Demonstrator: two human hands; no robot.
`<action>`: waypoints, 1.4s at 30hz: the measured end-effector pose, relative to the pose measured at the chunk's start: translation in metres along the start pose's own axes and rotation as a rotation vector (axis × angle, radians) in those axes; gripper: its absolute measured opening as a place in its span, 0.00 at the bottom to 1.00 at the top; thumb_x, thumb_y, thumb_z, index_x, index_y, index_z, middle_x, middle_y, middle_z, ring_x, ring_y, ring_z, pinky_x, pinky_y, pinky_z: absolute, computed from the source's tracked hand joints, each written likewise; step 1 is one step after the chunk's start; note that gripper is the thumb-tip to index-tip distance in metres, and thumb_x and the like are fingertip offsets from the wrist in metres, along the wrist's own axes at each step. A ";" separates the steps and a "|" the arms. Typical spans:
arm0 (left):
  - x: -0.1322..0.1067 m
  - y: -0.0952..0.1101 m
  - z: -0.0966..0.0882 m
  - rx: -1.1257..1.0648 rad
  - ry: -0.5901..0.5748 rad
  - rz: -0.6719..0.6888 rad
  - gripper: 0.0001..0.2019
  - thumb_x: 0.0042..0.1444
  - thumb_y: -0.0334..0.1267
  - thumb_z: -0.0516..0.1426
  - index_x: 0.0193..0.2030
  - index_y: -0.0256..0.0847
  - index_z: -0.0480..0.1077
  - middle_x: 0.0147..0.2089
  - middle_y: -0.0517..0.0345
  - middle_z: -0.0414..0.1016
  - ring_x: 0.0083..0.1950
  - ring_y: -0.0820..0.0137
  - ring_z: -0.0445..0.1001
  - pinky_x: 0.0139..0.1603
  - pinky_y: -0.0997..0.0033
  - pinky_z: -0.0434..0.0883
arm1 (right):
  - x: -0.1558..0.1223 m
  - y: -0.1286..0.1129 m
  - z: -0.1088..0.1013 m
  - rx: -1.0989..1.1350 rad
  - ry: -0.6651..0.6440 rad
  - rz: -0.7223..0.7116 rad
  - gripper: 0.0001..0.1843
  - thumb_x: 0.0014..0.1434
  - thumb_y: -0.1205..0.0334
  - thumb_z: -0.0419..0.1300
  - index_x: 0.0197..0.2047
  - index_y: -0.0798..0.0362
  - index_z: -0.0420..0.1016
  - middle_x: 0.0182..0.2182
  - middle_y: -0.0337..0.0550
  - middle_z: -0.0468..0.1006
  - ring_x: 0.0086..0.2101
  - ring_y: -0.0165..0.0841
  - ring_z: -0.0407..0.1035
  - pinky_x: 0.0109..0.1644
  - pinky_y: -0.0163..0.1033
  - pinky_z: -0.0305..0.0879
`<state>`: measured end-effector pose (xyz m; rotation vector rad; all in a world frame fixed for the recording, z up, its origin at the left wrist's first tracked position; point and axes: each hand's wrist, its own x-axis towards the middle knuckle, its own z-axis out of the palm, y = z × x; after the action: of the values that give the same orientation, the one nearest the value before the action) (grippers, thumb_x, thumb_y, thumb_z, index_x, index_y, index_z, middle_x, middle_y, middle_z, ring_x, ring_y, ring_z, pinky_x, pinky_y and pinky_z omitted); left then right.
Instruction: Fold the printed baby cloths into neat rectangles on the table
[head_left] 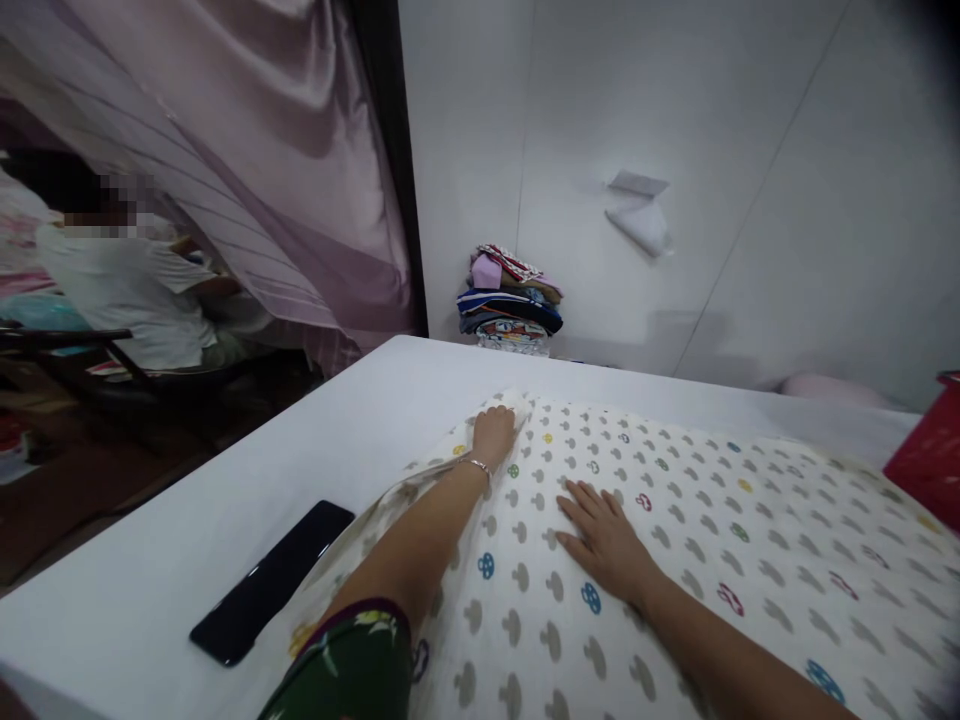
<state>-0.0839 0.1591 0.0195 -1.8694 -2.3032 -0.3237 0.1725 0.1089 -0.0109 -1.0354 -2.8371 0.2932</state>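
Note:
A white cloth [551,610] printed with grey and coloured mushrooms lies spread over the white table [315,465]. At the cloth's far left corner, my left hand [493,436] is closed on the fabric, and the edge there is lifted into a fold running back toward me. My right hand [604,540] rests flat on the cloth, fingers spread, to the right of my left hand. A black smartphone [271,582] lies on the table just left of the cloth's edge.
A stack of folded clothes [510,300] stands behind the table by the white wall [600,100]. At the right edge is a red object [930,460]. Pinkish curtains [300,150] hang at the left, with a seated person [124,285] in a white shirt beyond them.

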 end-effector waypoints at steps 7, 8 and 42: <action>0.024 0.008 -0.008 -0.015 0.088 -0.134 0.16 0.62 0.30 0.44 0.48 0.41 0.70 0.50 0.46 0.68 0.51 0.62 0.67 0.47 0.63 0.64 | -0.001 -0.002 -0.003 0.013 0.002 0.003 0.33 0.64 0.40 0.38 0.65 0.45 0.57 0.68 0.40 0.47 0.65 0.42 0.41 0.66 0.55 0.38; 0.024 0.011 -0.003 -0.020 0.069 -0.114 0.16 0.61 0.29 0.45 0.47 0.40 0.71 0.50 0.46 0.69 0.52 0.62 0.66 0.48 0.62 0.64 | 0.000 -0.002 -0.003 0.015 0.002 0.004 0.32 0.64 0.40 0.38 0.65 0.45 0.57 0.68 0.40 0.47 0.65 0.42 0.41 0.66 0.56 0.37; 0.069 -0.121 -0.033 -0.064 -0.037 -0.516 0.14 0.59 0.31 0.48 0.51 0.33 0.64 0.47 0.39 0.74 0.50 0.60 0.74 0.47 0.65 0.68 | -0.004 0.004 0.008 -0.035 0.035 -0.014 0.30 0.65 0.43 0.41 0.67 0.42 0.52 0.68 0.37 0.45 0.66 0.43 0.40 0.67 0.57 0.38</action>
<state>-0.2172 0.1914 0.0602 -1.2813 -2.8039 -0.4275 0.1771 0.1079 -0.0198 -1.0166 -2.8272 0.2230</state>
